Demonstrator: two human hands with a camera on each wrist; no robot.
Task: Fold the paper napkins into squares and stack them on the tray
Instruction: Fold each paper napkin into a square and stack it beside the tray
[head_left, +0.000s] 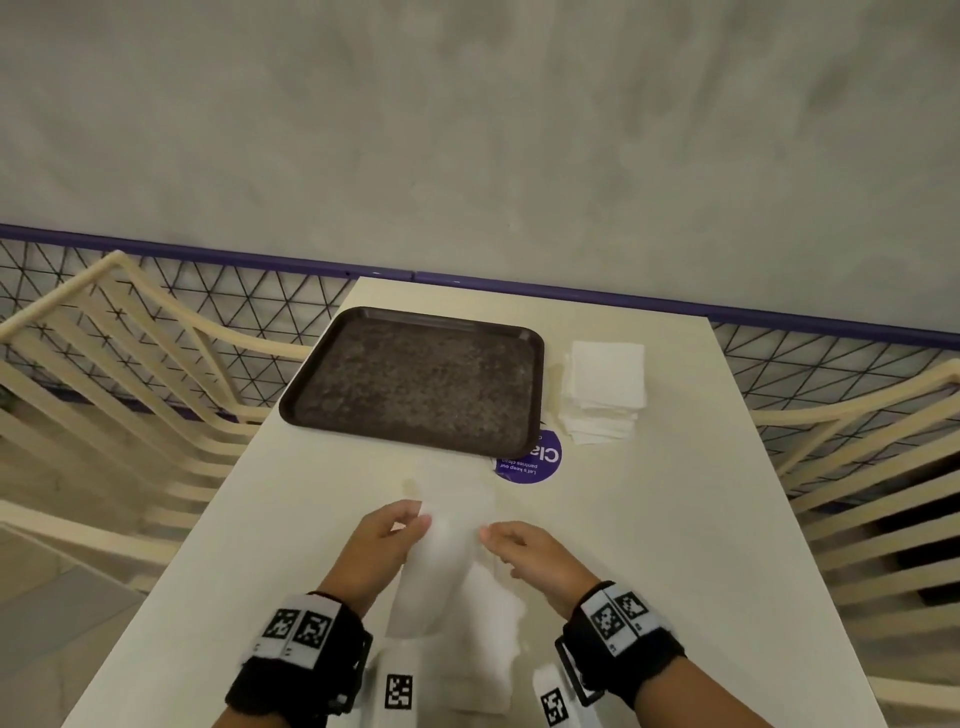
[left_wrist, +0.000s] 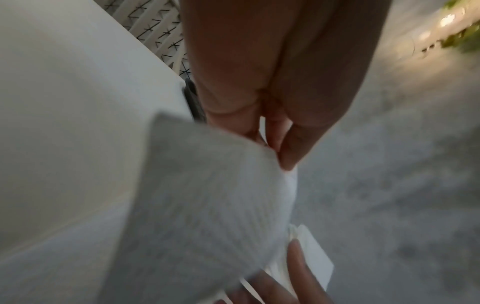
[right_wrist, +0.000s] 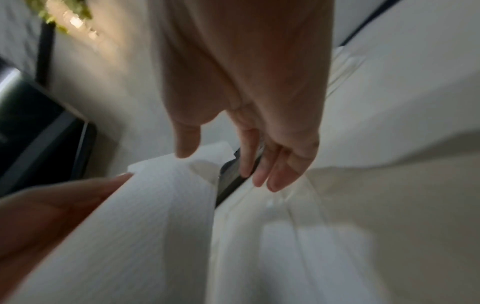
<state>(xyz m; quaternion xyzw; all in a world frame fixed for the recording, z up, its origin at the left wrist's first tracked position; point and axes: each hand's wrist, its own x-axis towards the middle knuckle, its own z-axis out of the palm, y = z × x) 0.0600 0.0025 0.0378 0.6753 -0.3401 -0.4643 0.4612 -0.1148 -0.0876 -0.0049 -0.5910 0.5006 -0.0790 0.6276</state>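
a white paper napkin (head_left: 441, 566) is lifted off the near part of the pale table (head_left: 701, 519), between the two hands, its upper edge raised and the rest curving down toward the person. the left hand (head_left: 382, 540) pinches that upper edge between thumb and fingertips, which the left wrist view shows pressed together on the paper. the right hand (head_left: 532, 556) sits just beside the napkin's right side with its fingers (right_wrist: 275, 176) hanging relaxed and spread, holding nothing; whether a fingertip touches the paper cannot be told through the blur. farther back on the table lies the dark brown tray (head_left: 311, 395), bare inside. just right of it sits a stack of white napkins (head_left: 605, 387). a round purple sticker (head_left: 535, 465) peeks from under the tray's near right corner. cream slatted chairs (head_left: 104, 353) flank the table.
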